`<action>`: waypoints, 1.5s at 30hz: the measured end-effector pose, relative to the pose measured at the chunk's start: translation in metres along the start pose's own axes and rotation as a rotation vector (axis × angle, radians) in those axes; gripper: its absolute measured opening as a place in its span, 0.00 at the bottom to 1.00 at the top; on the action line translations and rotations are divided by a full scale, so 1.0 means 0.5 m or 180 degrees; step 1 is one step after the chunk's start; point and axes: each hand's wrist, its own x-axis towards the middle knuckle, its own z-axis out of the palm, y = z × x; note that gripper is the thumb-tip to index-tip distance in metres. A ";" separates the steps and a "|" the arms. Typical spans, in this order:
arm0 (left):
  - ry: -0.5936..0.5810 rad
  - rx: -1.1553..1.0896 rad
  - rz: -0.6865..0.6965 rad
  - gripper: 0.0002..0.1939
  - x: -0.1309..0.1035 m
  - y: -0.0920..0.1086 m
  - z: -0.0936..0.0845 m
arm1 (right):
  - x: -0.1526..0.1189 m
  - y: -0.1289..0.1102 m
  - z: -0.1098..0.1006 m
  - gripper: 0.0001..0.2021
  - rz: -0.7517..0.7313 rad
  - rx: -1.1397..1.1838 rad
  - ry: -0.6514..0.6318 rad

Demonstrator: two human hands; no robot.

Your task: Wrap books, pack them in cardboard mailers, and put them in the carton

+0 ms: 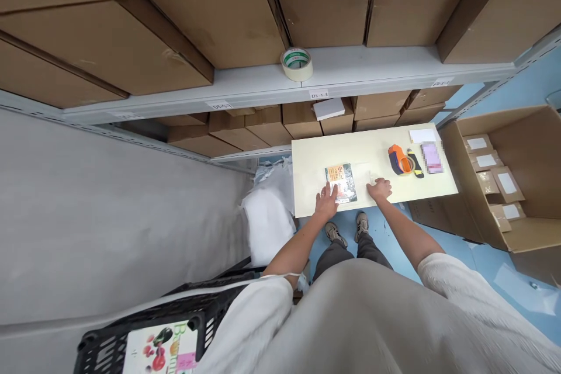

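Pale shirt point(350, 321) nearest. Book point(346, 178) on tabletop point(305, 170), partly under your left hand point(326, 203), fingers spread, not gripping. Right hand point(380, 189) beside, fingers curled; can't tell if holding anything. Press softly; book mustn't slide.

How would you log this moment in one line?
left hand: on book | right hand: at table, grip unclear | tape dispenser, knife: on table
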 end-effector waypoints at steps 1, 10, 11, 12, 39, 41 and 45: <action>-0.0026 0.0022 -0.0004 0.45 -0.001 0.001 0.001 | 0.002 0.001 0.001 0.16 -0.0031 0.0017 -0.0013; -0.0035 -0.0005 0.0003 0.46 -0.001 0.010 -0.002 | 0.000 -0.015 -0.025 0.07 -0.0313 0.0491 -0.0599; -0.0035 -0.0007 0.0035 0.46 -0.001 0.009 -0.003 | -0.006 -0.022 -0.027 0.06 -0.0418 0.0624 -0.0677; -0.0044 -0.0005 0.0061 0.46 -0.001 0.008 -0.004 | -0.012 -0.029 -0.029 0.06 -0.0563 0.0739 -0.0739; 0.0304 -0.0220 0.0746 0.39 -0.027 0.014 -0.035 | -0.082 -0.104 0.042 0.09 -0.1126 0.0952 -0.1410; 0.0186 -0.0227 0.0640 0.42 -0.025 0.015 -0.031 | -0.076 -0.100 0.037 0.11 -0.1089 0.0794 -0.1046; 0.0103 -0.0235 0.0434 0.46 -0.023 0.019 -0.023 | -0.062 -0.093 0.037 0.17 -0.0774 0.0543 -0.0748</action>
